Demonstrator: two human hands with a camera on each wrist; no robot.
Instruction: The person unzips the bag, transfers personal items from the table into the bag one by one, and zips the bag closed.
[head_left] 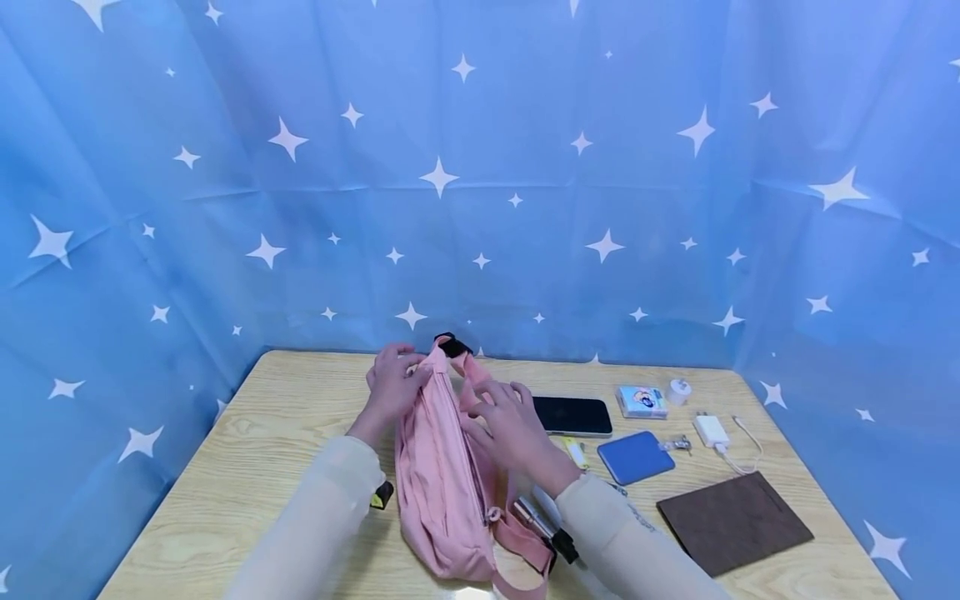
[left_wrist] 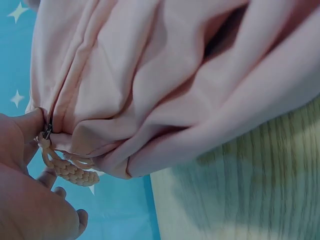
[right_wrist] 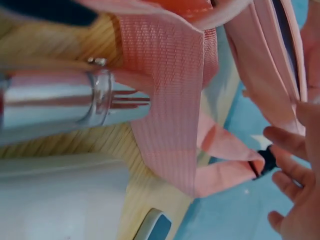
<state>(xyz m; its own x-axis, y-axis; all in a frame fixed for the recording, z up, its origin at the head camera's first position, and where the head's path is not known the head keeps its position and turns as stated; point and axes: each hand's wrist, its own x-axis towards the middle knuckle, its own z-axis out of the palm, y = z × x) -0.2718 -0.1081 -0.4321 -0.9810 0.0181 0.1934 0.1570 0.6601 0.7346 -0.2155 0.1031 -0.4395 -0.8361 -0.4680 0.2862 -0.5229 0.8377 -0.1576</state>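
Note:
A pink waist bag (head_left: 442, 500) stands on its long side, its far end between my hands. My left hand (head_left: 393, 383) pinches that end beside the zipper. In the left wrist view a braided cord pull (left_wrist: 75, 172) hangs from the zipper slider (left_wrist: 48, 131), close to those fingers. My right hand (head_left: 517, 425) is on the bag's right side; the right wrist view shows its thumb and forefinger at the bag's edge by the zipper, its other fingers spread loosely. The pink webbing strap (right_wrist: 165, 100) loops beside the bag, with a black buckle (head_left: 453, 347) at the far end.
Right of the bag lie a black phone (head_left: 573, 415), a blue card holder (head_left: 636, 457), a small picture box (head_left: 642, 402), a white charger (head_left: 711, 430) with cable and a brown folder (head_left: 735, 521). A silver tube (head_left: 532, 515) lies beneath my right forearm. A black-yellow item (head_left: 382, 496) is left.

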